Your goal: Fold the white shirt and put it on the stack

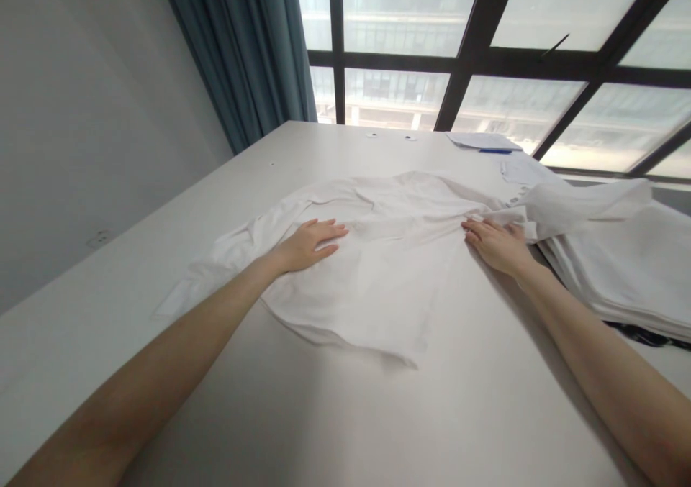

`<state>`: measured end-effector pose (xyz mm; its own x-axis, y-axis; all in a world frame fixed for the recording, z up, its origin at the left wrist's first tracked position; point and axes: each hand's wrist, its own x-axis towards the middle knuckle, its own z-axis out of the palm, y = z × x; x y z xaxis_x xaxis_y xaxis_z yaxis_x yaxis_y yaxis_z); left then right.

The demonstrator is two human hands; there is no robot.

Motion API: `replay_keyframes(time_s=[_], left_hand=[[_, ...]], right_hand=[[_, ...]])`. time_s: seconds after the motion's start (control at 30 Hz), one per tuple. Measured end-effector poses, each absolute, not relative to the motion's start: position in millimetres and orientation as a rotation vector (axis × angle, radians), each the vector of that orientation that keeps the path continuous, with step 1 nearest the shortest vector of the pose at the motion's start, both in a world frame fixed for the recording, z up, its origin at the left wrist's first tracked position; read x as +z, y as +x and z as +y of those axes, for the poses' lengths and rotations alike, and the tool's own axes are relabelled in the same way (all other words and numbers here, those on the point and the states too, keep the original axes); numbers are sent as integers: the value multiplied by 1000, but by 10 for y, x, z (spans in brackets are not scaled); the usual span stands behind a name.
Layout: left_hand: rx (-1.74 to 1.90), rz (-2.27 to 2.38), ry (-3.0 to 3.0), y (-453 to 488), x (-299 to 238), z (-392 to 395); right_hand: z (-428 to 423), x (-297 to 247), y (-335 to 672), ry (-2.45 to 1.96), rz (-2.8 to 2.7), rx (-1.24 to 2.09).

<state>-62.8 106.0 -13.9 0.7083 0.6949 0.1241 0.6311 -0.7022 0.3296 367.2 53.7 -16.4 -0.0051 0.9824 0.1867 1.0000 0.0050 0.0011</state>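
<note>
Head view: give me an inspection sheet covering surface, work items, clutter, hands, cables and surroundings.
Surface: white table, partly covered by cloth.
Work items: white garment, spread out, wrinkled.
Clutter: white cloth pile at right; papers and a blue item toward the far edge.
Hands: left hand flat on the garment; right hand at its right side, grip unclear.
Cables: nothing seen for certain; a dark item under the pile is unclear.
Surroundings: blue curtain, dark-framed windows, pale wall.
</note>
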Motion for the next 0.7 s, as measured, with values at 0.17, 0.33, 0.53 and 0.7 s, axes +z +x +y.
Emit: replay_keyframes(time_s=[0.17, 0.33, 0.53, 0.7], left_hand=[[85, 1229, 2784, -622, -162, 1018], [-82, 1281, 2790, -555, -98, 891], [-91, 1238, 2762, -535, -47, 870], [-9, 1527, 2788, -796, -153, 1091]], right_hand=[[522, -125, 3476, -2039, -2091, -212], [449, -165, 3028, -1802, -2251, -97], [266, -259, 2734, -1748, -2454, 19], [250, -206, 2799, -1856, -2455, 50]])
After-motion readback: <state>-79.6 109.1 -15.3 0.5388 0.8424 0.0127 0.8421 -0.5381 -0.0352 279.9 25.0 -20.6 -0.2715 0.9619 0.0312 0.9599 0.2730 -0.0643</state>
